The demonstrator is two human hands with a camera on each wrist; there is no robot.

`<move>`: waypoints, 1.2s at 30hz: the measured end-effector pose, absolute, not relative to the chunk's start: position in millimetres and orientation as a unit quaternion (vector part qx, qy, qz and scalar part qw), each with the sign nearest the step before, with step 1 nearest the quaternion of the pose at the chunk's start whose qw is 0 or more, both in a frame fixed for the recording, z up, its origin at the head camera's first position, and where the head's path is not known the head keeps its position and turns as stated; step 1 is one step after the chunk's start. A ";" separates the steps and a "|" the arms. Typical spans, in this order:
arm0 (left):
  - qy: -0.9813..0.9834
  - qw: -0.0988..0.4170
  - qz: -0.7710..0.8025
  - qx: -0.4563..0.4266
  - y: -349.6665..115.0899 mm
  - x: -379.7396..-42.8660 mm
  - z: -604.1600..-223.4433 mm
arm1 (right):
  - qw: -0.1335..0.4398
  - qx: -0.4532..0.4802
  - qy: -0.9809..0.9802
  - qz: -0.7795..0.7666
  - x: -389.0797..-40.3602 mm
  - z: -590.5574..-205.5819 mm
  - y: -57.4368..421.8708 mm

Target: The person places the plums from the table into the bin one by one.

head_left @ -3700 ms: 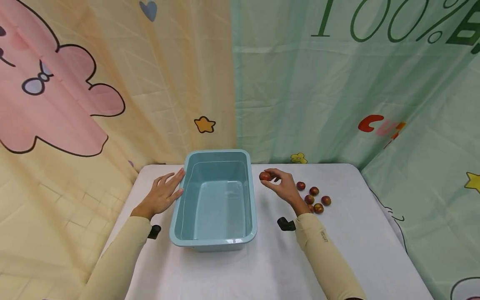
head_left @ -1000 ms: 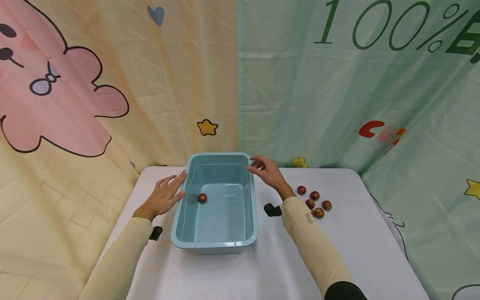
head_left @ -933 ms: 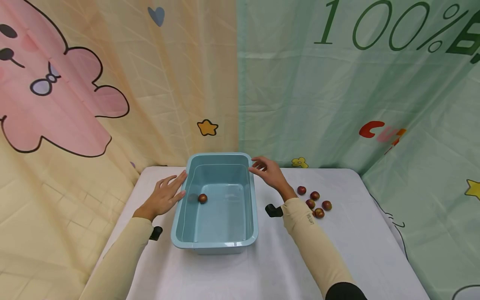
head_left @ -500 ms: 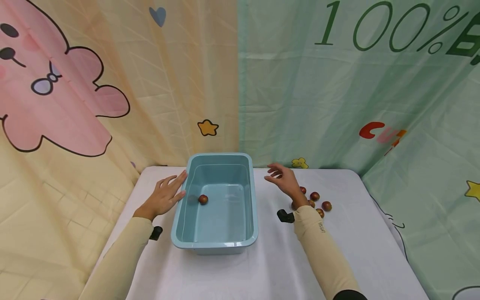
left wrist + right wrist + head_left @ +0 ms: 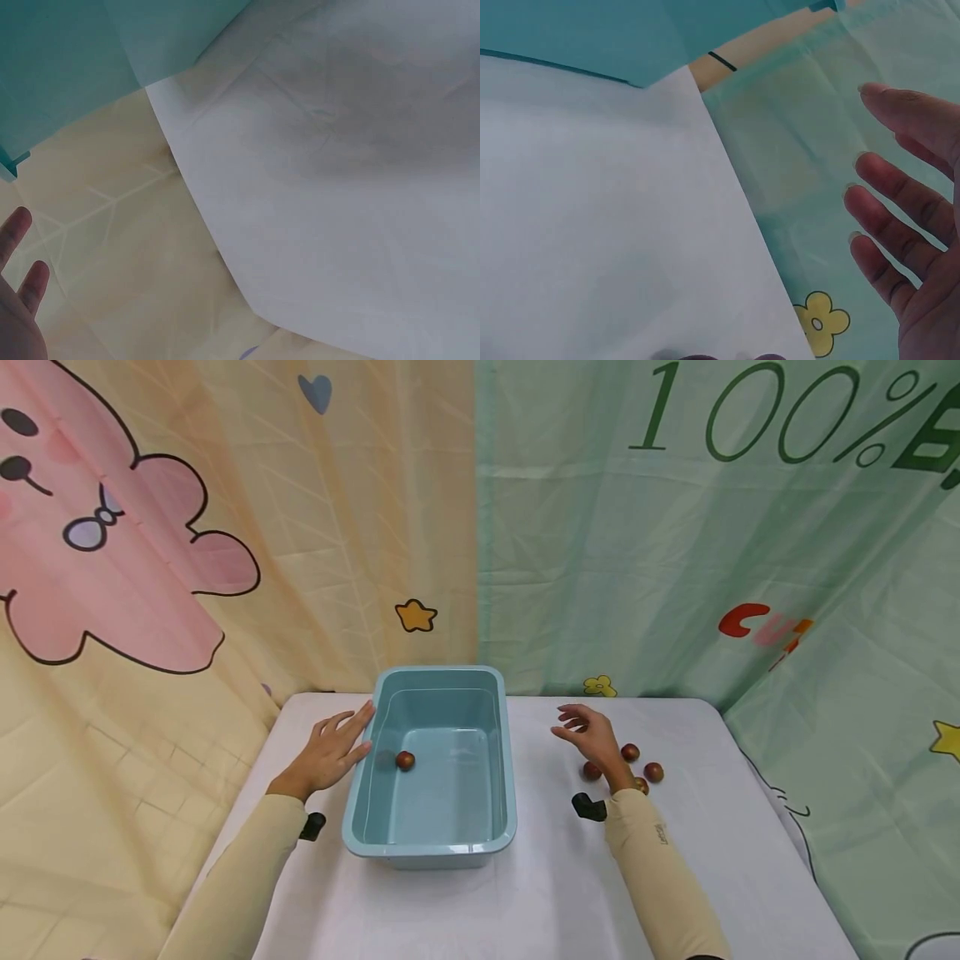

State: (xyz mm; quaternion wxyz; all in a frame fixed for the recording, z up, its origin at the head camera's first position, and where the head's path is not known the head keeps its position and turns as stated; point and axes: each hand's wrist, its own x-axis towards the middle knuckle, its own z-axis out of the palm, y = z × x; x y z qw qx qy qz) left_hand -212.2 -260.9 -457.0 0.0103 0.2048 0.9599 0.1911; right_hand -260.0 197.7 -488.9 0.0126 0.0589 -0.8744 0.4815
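A pale blue plastic basin (image 5: 435, 850) stands on the white table in the head view, with one small round reddish-brown fruit (image 5: 405, 761) on its floor towards the left. My left hand (image 5: 324, 756) lies with its fingers extended against the basin's left rim. Right of the basin, my right hand (image 5: 592, 735) hovers over the near side of a cluster of similar plum-like fruits (image 5: 653, 772), its fingers loosely bent with nothing between them. The hand and wrist hide part of the cluster. In the right wrist view, parted fingers (image 5: 889, 180) show beside the basin's wall.
White cloth covers the table (image 5: 450, 918). Behind it hang printed curtains, one cream (image 5: 337, 527) and one green (image 5: 585, 568), close to the table's far edge. A black wrist camera (image 5: 588, 807) juts from the right sleeve, another (image 5: 312, 826) from the left.
Earlier my right hand pinched a fruit beside the basin; that fruit now lies inside. From the right rim, the empty right hand has moved right and nearer to the cluster. My left hand stays put.
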 end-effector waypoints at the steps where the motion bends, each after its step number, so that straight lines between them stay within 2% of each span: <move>1: 0.960 0.009 0.191 0.205 -260.9 -212.1 -457.0 | 0.010 0.052 -0.874 0.484 -258.7 -490.3 199.2; 7: 0.959 0.006 0.195 0.204 -260.2 -210.9 -455.8 | -0.003 0.024 -0.874 0.486 -251.2 -499.6 207.6; 15: 0.959 0.004 0.199 0.202 -259.9 -209.8 -455.5 | 0.010 0.009 -0.874 0.486 -243.8 -509.6 216.9; 26: 0.960 0.022 0.198 0.195 -259.5 -210.6 -454.0 | -0.017 -0.104 -0.855 0.508 -237.5 -525.8 223.5; 36: 0.961 0.013 0.198 0.195 -259.3 -210.1 -455.9 | 0.009 -0.115 -0.864 0.491 -229.0 -552.7 228.2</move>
